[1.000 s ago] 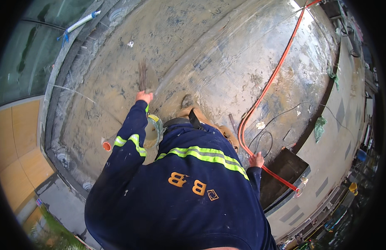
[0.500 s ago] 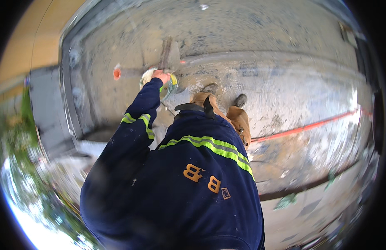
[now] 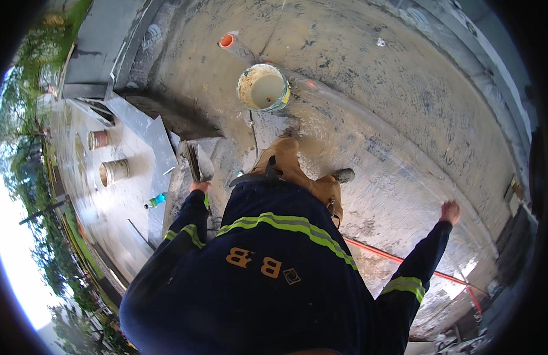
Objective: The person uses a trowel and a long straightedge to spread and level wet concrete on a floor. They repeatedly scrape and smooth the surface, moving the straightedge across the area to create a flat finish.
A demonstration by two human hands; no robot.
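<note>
In my left hand (image 3: 199, 187), lowered at my left side, the fingers are wrapped round a long, flat, trowel-like tool (image 3: 194, 161) with a dark edge and a grey face; its handle is hidden by the hand. My right hand (image 3: 450, 212) is held out far to the right, fingers curled, and nothing shows in it. Ahead of my feet a bucket (image 3: 248, 89) stands upright on the wet, grey floor (image 3: 356, 77). Its inside is smeared with pale residue and it holds a cloudy liquid. Neither hand touches it.
An orange-mouthed pipe (image 3: 227, 41) sticks up beyond the bucket. An orange-red hose or strip (image 3: 374, 251) crosses the floor at right. On a lower level at left are two dirty buckets (image 3: 115, 171) (image 3: 98, 139) and a teal bottle (image 3: 156, 200). A dark cord (image 3: 252, 127) lies near my feet.
My left hand, earlier at the bucket with the tool, has drawn back to my left side, still holding it. The bucket now stands apart from it. My right arm has come into view; my view has turned.
</note>
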